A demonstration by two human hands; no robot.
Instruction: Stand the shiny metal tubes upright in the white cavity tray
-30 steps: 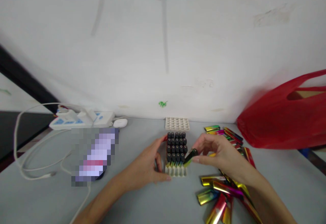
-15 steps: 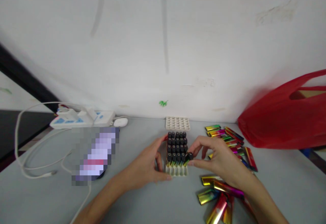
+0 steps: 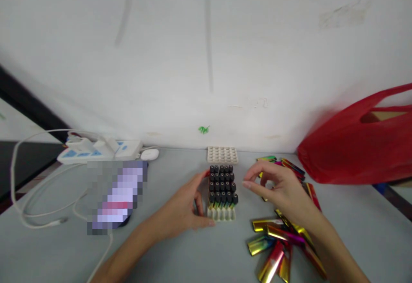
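A cream-white tray [image 3: 222, 214] with rows of hollows stands in front of me. Several black-topped tubes [image 3: 222, 186] with shiny gold-green lower bodies stand upright in it; its nearest row of hollows shows bare. My left hand [image 3: 185, 203] spans the tray's left side, index finger at the far corner and thumb at the near end. To the right of the tray, my right hand [image 3: 277, 186] hovers with thumb and index tips slightly apart and nothing visible between them. Shiny multicoloured metallic tubes [image 3: 273, 261] lie in a loose pile below my right wrist.
More metallic pieces [image 3: 291, 167] lie behind my right hand. A second white tray [image 3: 222, 154] sits by the wall. At the right is a red bag [image 3: 360, 145]. On the left are a power strip [image 3: 103, 150], a white case [image 3: 149, 154], cables and a blurred phone [image 3: 120, 199].
My right hand has let go of a black-topped tube at the right end of the front filled row and moved up and right. The left hand stays at the tray.
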